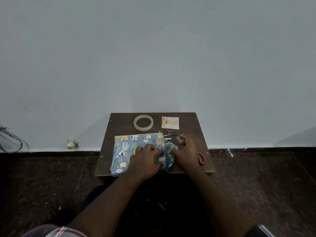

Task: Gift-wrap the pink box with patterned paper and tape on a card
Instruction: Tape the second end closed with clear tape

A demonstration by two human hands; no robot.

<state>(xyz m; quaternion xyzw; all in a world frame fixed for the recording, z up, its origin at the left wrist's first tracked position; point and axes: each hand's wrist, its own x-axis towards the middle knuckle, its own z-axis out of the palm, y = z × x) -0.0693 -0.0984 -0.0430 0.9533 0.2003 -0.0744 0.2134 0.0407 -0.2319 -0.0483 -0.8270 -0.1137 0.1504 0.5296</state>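
Head-camera view: the right hand (185, 151) pinches a small piece of clear tape (178, 138) between thumb and fingertip, hovering just beside the right end of the parcel. The left hand (146, 159) presses down with fingers laid fairly straight on the folded paper flap, another tape strip (162, 159) showing at its fingertips. Beneath both sits the box, fully covered by blue wrapping paper (130, 144) printed with cartoon animals, lying flat at the front of a small dark wooden table (119, 124). At the table's far edge lie a roll of clear tape (143, 122) and, near it to the right, a birthday card (170, 123) with string. Red-handled scissors (202, 158) peek out just beside the right wrist.
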